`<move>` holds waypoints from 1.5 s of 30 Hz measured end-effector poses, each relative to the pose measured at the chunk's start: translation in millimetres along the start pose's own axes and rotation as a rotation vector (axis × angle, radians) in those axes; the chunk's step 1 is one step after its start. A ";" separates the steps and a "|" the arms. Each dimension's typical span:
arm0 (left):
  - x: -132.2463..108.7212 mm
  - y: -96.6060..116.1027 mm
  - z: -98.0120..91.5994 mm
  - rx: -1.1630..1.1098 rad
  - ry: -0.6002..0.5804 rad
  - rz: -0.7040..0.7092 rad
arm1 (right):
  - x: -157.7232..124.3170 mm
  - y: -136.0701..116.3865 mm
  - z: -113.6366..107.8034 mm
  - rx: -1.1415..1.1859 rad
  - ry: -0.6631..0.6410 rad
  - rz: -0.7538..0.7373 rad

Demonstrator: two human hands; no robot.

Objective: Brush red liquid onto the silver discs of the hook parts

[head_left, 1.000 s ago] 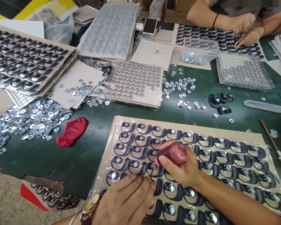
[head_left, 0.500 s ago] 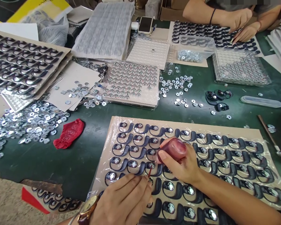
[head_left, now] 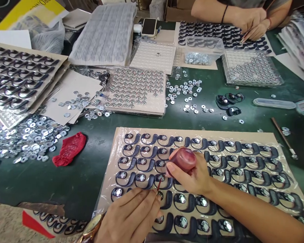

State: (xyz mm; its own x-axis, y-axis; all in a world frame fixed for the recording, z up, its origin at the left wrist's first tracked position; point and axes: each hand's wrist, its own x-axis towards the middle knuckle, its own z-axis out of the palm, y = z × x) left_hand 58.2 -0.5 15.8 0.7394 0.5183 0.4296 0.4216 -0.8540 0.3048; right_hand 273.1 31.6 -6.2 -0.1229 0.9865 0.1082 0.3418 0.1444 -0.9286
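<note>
My right hand [head_left: 192,175] is wrapped round a dark red, rounded, bulb-like object [head_left: 183,160], whose lower end I cannot make out. My left hand [head_left: 134,212], with a watch on the wrist, pinches a thin reddish pointed stick [head_left: 159,185]. The stick's tip meets the round silver part of a black hook-shaped piece [head_left: 168,182]. Rows of such pieces, each with a silver disc, lie on a plastic-covered cardboard sheet [head_left: 108,172] under both hands. My hands and forearm hide some of them.
Loose metal washers [head_left: 38,135] spread at the left, near a red cloth [head_left: 69,148]. A card of silver discs [head_left: 134,87] lies beyond. At the right are black wired pieces [head_left: 229,101] and a brown stick [head_left: 283,136]. Across the table a co-worker's hands [head_left: 253,25] hover over another sheet.
The whole view has shifted slightly, so things sit further left. My hands keep nearly the same grip and place on the sheet. The co-worker's hands have moved closer together.
</note>
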 end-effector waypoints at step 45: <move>-3.4 -19.0 -4.1 -0.254 -0.084 -0.033 | 27.6 -21.7 -39.5 0.293 -0.003 0.188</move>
State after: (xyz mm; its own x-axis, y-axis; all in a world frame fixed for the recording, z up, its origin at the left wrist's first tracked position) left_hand 45.5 14.1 12.0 0.7729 0.5312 0.3470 0.3088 -0.7927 0.5256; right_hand 299.1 58.7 30.9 -0.0857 0.9935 -0.0747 0.0762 -0.0683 -0.9948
